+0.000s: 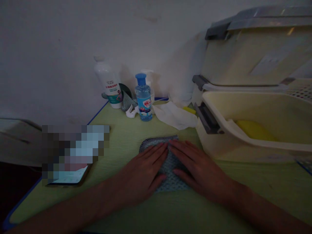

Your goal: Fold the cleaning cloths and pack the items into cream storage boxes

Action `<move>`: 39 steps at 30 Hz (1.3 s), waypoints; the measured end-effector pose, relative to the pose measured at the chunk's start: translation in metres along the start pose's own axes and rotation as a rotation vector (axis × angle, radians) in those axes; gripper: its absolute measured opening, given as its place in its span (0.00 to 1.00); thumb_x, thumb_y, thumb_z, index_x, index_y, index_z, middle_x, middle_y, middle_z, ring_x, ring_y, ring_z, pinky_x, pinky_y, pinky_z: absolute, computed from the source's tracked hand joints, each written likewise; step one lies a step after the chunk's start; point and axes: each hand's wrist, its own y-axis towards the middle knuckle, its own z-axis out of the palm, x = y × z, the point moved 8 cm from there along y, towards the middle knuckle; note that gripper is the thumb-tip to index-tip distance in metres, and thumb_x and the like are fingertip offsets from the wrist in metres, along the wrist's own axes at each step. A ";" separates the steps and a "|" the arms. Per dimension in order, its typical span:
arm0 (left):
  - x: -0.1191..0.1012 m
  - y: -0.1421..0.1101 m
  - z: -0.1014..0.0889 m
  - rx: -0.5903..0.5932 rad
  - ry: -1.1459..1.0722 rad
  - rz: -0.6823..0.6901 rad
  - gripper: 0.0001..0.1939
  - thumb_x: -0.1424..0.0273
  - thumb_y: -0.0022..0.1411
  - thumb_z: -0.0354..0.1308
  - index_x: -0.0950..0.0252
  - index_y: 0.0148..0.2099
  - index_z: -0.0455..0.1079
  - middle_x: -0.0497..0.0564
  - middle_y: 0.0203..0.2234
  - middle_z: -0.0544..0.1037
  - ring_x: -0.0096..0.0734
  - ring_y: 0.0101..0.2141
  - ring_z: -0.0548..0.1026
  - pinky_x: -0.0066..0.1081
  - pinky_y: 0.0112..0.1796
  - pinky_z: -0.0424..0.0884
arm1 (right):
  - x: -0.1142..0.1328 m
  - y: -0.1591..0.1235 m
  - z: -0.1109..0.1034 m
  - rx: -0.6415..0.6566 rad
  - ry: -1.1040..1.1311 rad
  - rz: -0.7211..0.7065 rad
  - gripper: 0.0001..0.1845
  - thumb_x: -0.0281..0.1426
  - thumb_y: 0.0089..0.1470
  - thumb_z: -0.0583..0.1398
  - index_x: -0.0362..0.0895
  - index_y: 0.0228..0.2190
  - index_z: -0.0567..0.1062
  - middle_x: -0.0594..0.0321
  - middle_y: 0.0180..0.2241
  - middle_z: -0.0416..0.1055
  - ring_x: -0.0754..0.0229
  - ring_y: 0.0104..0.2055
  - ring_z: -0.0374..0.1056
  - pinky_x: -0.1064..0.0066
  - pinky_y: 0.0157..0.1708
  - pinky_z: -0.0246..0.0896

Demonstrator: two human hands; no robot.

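Note:
A grey-blue patterned cloth, which looks folded, lies on the light green table in front of me. A darker checked edge shows along its far side. My left hand rests flat on its left part, fingers stretched out toward the far edge. From the other side my right hand lies flat on the right part, fingers also extended. The fingertips of both hands come close together near the cloth's far middle. Both hands cover much of the cloth's sides.
A phone, partly blurred out, lies at the left. Toward the wall stand a white bottle and a blue-capped clear bottle, beside a white tissue. An open cream storage box holding something yellow occupies the right.

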 end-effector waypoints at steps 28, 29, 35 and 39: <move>0.011 0.000 0.008 0.163 0.072 -0.120 0.35 0.58 0.65 0.42 0.75 0.65 0.40 0.62 0.64 0.41 0.42 0.63 0.41 0.41 0.60 0.44 | -0.004 -0.002 0.019 0.222 -0.120 0.027 0.33 0.40 0.57 0.51 0.33 0.58 0.55 0.44 0.60 0.51 0.46 0.62 0.47 0.46 0.56 0.49; 0.012 -0.001 0.008 0.158 0.064 -0.119 0.35 0.58 0.65 0.42 0.75 0.65 0.40 0.63 0.64 0.42 0.42 0.63 0.41 0.42 0.60 0.45 | -0.004 -0.002 0.018 0.215 -0.112 0.025 0.33 0.40 0.57 0.52 0.33 0.58 0.55 0.44 0.60 0.51 0.46 0.62 0.48 0.46 0.56 0.49; 0.012 -0.003 0.002 0.000 -0.008 -0.063 0.32 0.62 0.64 0.47 0.73 0.64 0.45 0.65 0.63 0.47 0.44 0.62 0.47 0.46 0.57 0.55 | 0.002 -0.004 0.003 0.114 -0.025 -0.062 0.32 0.40 0.56 0.54 0.34 0.57 0.58 0.45 0.58 0.57 0.49 0.61 0.51 0.50 0.56 0.51; 0.006 -0.010 -0.025 -0.275 -0.048 0.004 0.17 0.72 0.64 0.47 0.68 0.54 0.61 0.61 0.58 0.61 0.38 0.57 0.61 0.39 0.52 0.65 | 0.009 -0.009 -0.010 0.045 0.020 -0.147 0.27 0.39 0.58 0.51 0.33 0.53 0.64 0.45 0.54 0.63 0.50 0.56 0.58 0.54 0.55 0.55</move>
